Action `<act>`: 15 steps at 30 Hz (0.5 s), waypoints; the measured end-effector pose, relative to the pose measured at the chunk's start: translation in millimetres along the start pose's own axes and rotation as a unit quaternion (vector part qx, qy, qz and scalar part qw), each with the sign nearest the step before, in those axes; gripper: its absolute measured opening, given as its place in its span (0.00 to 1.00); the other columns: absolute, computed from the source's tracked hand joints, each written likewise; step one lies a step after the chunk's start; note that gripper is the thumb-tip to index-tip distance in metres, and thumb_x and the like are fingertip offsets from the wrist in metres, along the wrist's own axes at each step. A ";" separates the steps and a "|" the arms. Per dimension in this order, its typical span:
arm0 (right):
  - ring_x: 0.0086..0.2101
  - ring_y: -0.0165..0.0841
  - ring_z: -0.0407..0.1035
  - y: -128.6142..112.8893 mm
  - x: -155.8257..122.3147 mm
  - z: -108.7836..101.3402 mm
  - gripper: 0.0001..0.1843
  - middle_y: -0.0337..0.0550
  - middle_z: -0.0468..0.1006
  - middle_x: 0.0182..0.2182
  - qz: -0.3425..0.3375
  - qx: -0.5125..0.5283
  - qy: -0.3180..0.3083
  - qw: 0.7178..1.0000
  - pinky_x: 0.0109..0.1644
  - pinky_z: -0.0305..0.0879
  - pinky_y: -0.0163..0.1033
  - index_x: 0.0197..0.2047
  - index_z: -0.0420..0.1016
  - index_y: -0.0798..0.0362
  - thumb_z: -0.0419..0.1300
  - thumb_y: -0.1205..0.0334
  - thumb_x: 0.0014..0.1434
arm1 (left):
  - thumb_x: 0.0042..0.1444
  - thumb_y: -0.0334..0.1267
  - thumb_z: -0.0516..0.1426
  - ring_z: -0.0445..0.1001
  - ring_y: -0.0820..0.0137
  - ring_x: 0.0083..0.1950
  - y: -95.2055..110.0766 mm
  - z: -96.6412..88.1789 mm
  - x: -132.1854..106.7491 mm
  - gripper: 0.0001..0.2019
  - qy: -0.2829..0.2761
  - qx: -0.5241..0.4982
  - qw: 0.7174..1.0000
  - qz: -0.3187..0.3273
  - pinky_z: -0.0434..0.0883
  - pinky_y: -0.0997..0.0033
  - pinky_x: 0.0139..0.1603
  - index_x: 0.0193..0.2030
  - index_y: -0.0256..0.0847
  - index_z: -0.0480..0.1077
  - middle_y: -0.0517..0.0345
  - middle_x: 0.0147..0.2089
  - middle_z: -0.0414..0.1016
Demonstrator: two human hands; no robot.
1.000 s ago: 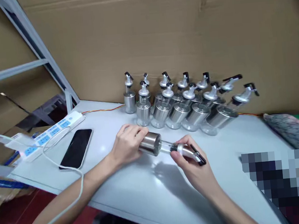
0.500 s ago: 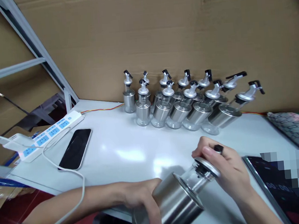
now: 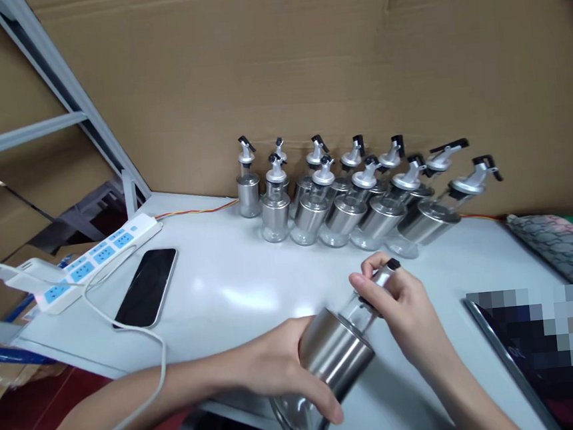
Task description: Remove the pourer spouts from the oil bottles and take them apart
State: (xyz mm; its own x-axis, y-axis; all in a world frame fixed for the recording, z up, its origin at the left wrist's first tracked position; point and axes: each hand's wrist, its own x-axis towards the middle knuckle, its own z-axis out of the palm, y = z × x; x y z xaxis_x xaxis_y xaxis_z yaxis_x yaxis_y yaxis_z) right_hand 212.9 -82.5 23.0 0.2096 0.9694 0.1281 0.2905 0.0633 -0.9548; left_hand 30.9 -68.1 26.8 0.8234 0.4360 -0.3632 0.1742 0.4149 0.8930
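Note:
My left hand [image 3: 284, 362] wraps round the brushed-metal sleeve of a glass oil bottle [image 3: 336, 351], which tilts with its neck up to the right. The clear glass base shows below my fingers. At the neck, my right hand [image 3: 399, 299] is closed on the silver pourer spout [image 3: 383, 277], whose black tip sticks out above the fingers. The pourer sits at the mouth of the bottle; my fingers partly hide how far in it is. Behind my hands stand several similar oil bottles [image 3: 344, 216] in two rows, each topped with a silver and black pourer.
On the left of the white table [image 3: 211, 275] lie a black phone [image 3: 147, 287] and a white power strip [image 3: 94, 262] with a charger. Its white cable [image 3: 161, 360] hangs across my left forearm. A dark tablet-like screen [image 3: 503, 350] is at the right, and cardboard [image 3: 303, 59] stands behind.
The bottle has shifted slightly up, baring more of its glass base. My right hand has moved a little left and up with the pourer, and its grip has turned.

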 end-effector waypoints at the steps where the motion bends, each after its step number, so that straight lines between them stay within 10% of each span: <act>1: 0.18 0.24 0.49 -0.4 -0.8 2.1 0.17 0.29 0.53 0.17 0.003 0.018 -0.001 1.000 0.20 0.48 0.30 0.28 0.57 0.51 0.58 0.48 0.53 | 0.32 0.31 0.67 0.58 0.79 0.29 -1.0 0.0 0.3 0.22 0.002 0.006 1.000 0.006 0.57 0.80 0.25 0.34 0.38 0.62 0.66 0.29 0.60; 5: 0.19 0.24 0.47 2.7 -2.8 7.2 0.17 0.28 0.52 0.19 0.018 0.078 0.029 0.996 0.20 0.48 0.29 0.29 0.55 0.50 0.59 0.50 0.52 | 0.30 0.28 0.67 0.60 0.80 0.27 -4.7 -1.2 2.8 0.21 -0.012 -0.010 1.000 0.013 0.59 0.80 0.24 0.33 0.38 0.64 0.67 0.28 0.62; 15: 0.17 0.25 0.45 4.5 -12.4 6.2 0.24 0.28 0.52 0.16 0.059 0.292 -0.032 0.954 0.19 0.46 0.29 0.31 0.51 0.48 0.65 0.49 0.48 | 0.30 0.33 0.59 0.72 0.66 0.23 -19.8 -7.1 10.5 0.13 -0.278 -0.194 0.937 -0.089 0.68 0.70 0.20 0.29 0.34 0.68 0.60 0.21 0.69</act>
State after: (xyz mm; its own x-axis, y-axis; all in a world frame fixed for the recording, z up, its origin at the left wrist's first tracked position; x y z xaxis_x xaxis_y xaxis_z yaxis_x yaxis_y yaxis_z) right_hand 205.9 -92.8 15.5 0.1459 0.9892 0.0114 -0.3043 0.0558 -0.9509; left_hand 32.3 -66.1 3.4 0.9728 -0.1054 -0.2062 0.2144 0.7470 0.6293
